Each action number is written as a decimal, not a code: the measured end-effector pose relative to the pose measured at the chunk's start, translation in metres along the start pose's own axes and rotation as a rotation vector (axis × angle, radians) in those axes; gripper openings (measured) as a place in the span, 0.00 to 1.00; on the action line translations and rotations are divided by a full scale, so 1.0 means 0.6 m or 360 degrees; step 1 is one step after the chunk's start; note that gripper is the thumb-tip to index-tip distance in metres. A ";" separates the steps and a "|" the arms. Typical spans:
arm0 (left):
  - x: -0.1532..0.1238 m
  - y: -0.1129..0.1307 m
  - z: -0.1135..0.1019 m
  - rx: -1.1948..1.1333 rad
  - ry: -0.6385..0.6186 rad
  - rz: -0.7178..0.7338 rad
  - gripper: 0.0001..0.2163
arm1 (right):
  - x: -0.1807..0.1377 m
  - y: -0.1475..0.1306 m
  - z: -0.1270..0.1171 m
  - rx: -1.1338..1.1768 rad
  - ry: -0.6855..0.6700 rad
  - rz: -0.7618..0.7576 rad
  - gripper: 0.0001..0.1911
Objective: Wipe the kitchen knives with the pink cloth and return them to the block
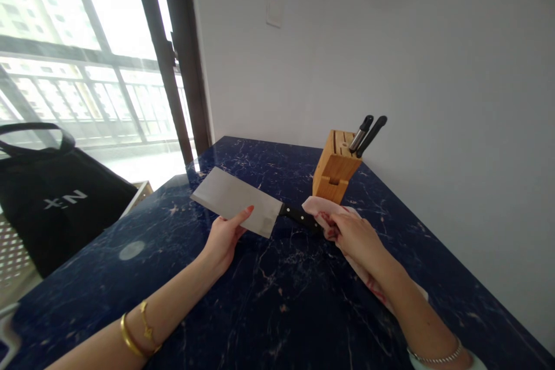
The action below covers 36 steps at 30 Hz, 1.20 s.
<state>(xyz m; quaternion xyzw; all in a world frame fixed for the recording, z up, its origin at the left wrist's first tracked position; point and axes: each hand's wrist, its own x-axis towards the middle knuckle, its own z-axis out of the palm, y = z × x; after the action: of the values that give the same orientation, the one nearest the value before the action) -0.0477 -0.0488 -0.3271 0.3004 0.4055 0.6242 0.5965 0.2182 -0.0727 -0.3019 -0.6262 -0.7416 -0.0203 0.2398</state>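
A cleaver (pixel 238 199) with a broad steel blade and a black riveted handle is held above the dark blue table. My left hand (pixel 225 240) pinches the lower edge of the blade, thumb on its face and fingers beneath. In my right hand (pixel 353 237) is a pink and white cloth (pixel 325 206), bunched at the end of the cleaver's handle and hanging down under the forearm. Whether those fingers also grip the handle through the cloth is hidden. Just behind my right hand stands a wooden knife block (pixel 336 167).
Two black-handled tools (pixel 366 136) stick up from the block. The marble-patterned table (pixel 277 300) meets a white wall (pixel 368 58) at the back and right. A black bag (pixel 65 202) sits left of the table, by a bright window.
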 end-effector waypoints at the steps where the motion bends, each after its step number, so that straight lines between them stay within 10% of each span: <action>1: 0.000 0.000 0.000 0.0002 -0.0006 0.0003 0.18 | 0.001 -0.004 0.000 -0.0043 -0.0031 -0.0021 0.02; 8: -0.003 0.000 0.002 0.0009 -0.0020 0.0000 0.18 | 0.008 -0.064 0.019 0.0049 0.0359 -0.0053 0.15; 15: -0.005 0.001 0.004 0.0028 -0.0037 -0.0035 0.16 | 0.024 -0.048 0.057 0.0365 0.0182 0.0216 0.14; 23: -0.010 0.005 0.008 0.0026 -0.0017 -0.0053 0.17 | 0.015 -0.063 0.031 0.0374 0.0467 0.0078 0.14; 36: -0.009 0.003 0.005 0.0057 -0.0052 -0.0041 0.16 | 0.009 -0.097 0.009 0.0508 0.0111 0.0042 0.09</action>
<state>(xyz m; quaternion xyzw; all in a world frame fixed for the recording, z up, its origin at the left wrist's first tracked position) -0.0452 -0.0536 -0.3233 0.3160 0.4106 0.6042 0.6054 0.1615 -0.0786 -0.2892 -0.5887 -0.7184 0.0793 0.3620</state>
